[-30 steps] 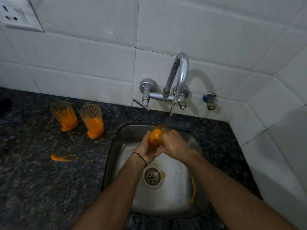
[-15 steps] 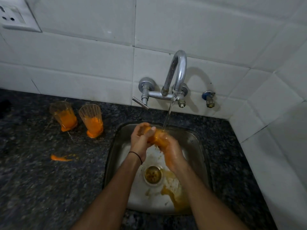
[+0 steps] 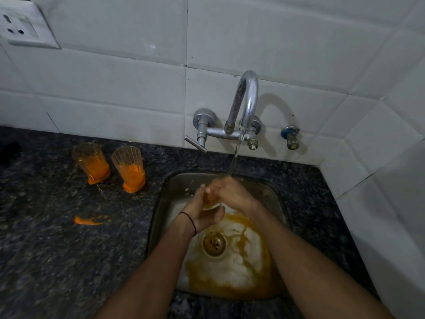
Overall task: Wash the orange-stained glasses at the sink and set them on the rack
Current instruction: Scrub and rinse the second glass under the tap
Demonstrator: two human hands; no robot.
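Over the steel sink [image 3: 274,196] my left hand [image 3: 202,212] holds a glass [image 3: 211,201] with orange residue inside, fingers curled round it. My right hand [image 3: 232,192] covers the glass from above and grips its upper part, hiding most of it. Water runs from the tap [image 3: 245,107] onto my right hand. Two more orange-stained glasses [image 3: 92,162] [image 3: 130,168] stand on the dark counter to the left of the sink.
Orange-brown water pools round the drain [image 3: 214,244]. An orange smear [image 3: 86,221] lies on the granite counter [image 3: 69,261]. White tiled walls close in behind and on the right. A wall socket [image 3: 20,26] sits at upper left. No rack is in view.
Both hands turned the glass under the stream; far less orange shows on it now. Orange water has spread wider over the sink floor.
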